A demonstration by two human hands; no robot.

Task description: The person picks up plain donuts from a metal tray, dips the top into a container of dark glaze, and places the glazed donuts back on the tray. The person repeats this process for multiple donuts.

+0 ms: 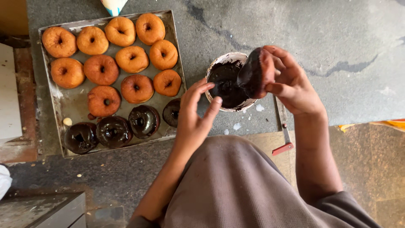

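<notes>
Doughnut (pixel 256 72), chocolate-coated, is gripped by right hand (pixel 291 84) fingers over bowl (pixel 228 59). Left hand (pixel 194 114), fingers open, touches bowl rim. Tray (pixel 74 105) sits at counter's left edge.

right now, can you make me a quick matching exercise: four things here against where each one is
Things:
1. doughnut with a dark coated face
2. bowl of chocolate glaze
3. plain doughnuts
4. glazed doughnuts

Places:
a. near edge of the metal tray
b. held in the right hand
c. far part of the tray
d. on the grey counter, steadied by the left hand

Pairs: 1-b, 2-d, 3-c, 4-a
</notes>
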